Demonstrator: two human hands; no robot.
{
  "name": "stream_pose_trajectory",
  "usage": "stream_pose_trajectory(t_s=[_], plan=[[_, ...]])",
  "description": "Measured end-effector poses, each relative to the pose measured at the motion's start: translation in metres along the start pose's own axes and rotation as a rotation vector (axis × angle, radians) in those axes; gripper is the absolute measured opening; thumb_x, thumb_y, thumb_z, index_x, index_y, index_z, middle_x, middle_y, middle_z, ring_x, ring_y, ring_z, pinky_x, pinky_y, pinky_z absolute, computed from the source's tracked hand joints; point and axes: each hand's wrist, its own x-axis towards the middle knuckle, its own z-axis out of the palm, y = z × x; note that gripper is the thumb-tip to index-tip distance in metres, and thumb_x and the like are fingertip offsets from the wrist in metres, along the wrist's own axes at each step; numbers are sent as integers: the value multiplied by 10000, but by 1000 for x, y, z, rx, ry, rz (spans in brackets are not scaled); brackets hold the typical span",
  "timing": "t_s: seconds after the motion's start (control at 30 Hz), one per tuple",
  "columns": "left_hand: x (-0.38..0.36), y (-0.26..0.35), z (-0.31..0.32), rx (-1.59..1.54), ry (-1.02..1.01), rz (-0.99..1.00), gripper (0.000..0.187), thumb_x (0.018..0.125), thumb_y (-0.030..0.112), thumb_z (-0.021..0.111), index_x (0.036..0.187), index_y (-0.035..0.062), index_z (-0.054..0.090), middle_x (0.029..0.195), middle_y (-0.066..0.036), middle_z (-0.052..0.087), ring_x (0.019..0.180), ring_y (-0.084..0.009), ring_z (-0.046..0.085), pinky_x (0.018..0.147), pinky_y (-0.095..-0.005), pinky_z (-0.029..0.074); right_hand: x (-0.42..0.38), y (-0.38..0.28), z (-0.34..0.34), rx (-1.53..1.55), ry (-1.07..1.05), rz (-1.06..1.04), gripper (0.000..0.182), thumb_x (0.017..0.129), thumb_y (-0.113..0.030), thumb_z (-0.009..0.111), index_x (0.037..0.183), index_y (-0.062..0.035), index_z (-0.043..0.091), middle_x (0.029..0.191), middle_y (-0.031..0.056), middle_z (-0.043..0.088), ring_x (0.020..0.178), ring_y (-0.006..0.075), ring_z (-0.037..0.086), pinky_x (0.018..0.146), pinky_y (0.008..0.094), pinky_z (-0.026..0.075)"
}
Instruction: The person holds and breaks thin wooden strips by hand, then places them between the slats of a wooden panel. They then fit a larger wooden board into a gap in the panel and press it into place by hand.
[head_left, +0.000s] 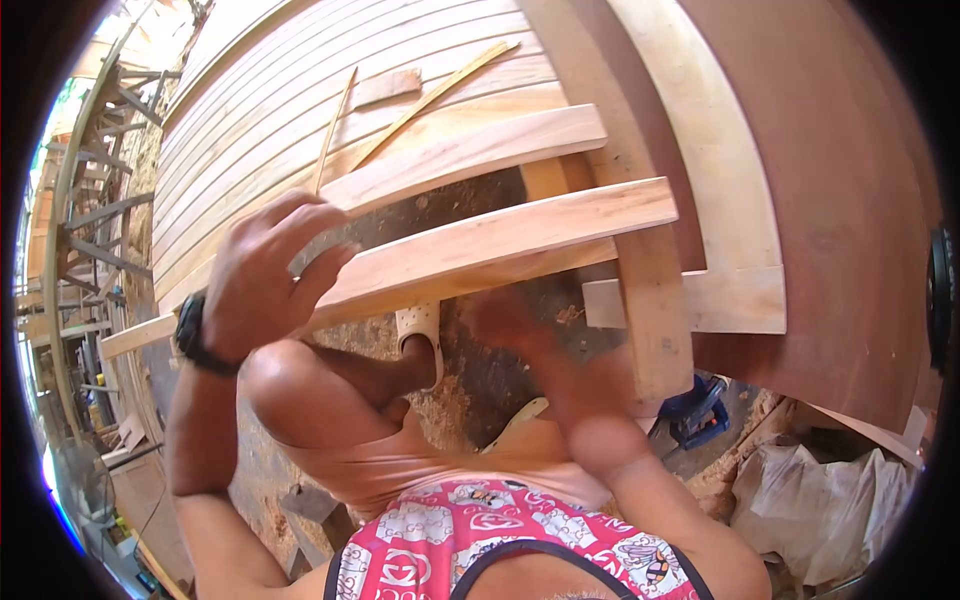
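Note:
My left hand (275, 265), with a dark watch on the wrist, hovers over the left part of two wooden planks. Its fingers are curved, with the thumb apart from them, and I see nothing held. The near plank (510, 235) runs sideways in front of me, its right end over an upright-looking wooden piece (655, 310). Behind it lies a parallel far plank (470, 155). My right hand (500, 322) is smeared by motion just below the near plank's front edge; its fingers cannot be made out.
A slatted wooden panel (260, 140) carries thin strips (435, 105) and a small wood block (388, 88). Brown boards (840, 200) stand at the right. A blue tool (695, 412) lies by my right arm, near a crumpled sheet (825, 505). Sawdust covers the floor.

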Motion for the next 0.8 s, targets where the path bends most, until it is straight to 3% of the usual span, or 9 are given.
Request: stream_pose_trajectory(t_s=[0.13,0.2,0.3,0.43,0.53,0.63,0.7,0.73,0.8], plan=[[-30,33,-34,-135,-10,-328,243,807,77,720,1031,0,666,907,-122,678,724,-139,607,604,-274,466,26,2,1,581,-57,258,370,867,-287,632,1103,-2,623,1026,211,682,970,327,674,870,430,535],[-38,34,-24,-356,479,-346,232,812,24,696,1035,-35,671,913,-114,681,689,-88,540,585,-223,413,46,4,0,1141,-58,529,368,874,-284,625,1109,-1,617,1023,212,680,962,322,674,864,422,537],[-44,27,-7,-311,759,-482,257,840,22,682,1078,-68,654,928,-118,674,675,-71,518,580,-210,394,83,-3,18,1825,-13,775,365,885,-280,615,1118,1,608,1019,212,678,950,314,673,855,411,540],[-72,-11,-24,-671,872,-586,299,902,28,629,1175,-92,612,930,-149,666,634,-17,446,551,-149,323,130,-35,59,2208,-87,868,362,899,-274,602,1130,4,596,1014,213,674,934,303,673,844,396,544],[-117,-63,-39,-355,916,-793,302,904,75,666,1162,-77,630,945,-108,667,593,1,401,524,-141,291,157,-66,72,2304,-219,872,360,906,-271,595,1136,5,590,1011,214,672,926,297,673,838,389,546],[-181,-129,-41,494,617,-1078,295,883,143,718,1125,-18,667,1053,-107,662,685,-107,558,604,-225,443,184,-90,62,2227,-430,1004,437,947,-278,565,1262,12,481,1012,229,648,874,285,655,803,373,553],[-227,-158,-44,725,434,-979,313,863,129,717,1140,-4,658,1121,-139,639,839,-195,592,739,-299,472,196,-93,86,2296,-449,1058,572,937,-302,600,1358,4,361,1118,261,608,885,313,645,781,403,564],[-244,-170,-49,922,257,-860,337,843,114,717,1155,11,648,1188,-170,616,993,-282,626,874,-373,501,199,-89,101,2368,-571,1016,641,911,-383,633,1398,-86,341,1360,300,422,1023,315,608,790,425,575],[-271,-182,-62,825,149,-909,401,809,61,677,1202,11,617,1256,-198,574,1124,-330,563,972,-412,443,198,-89,107,2357,-581,968,619,919,-373,614,1398,-86,347,1359,295,429,1041,317,600,809,424,563]])
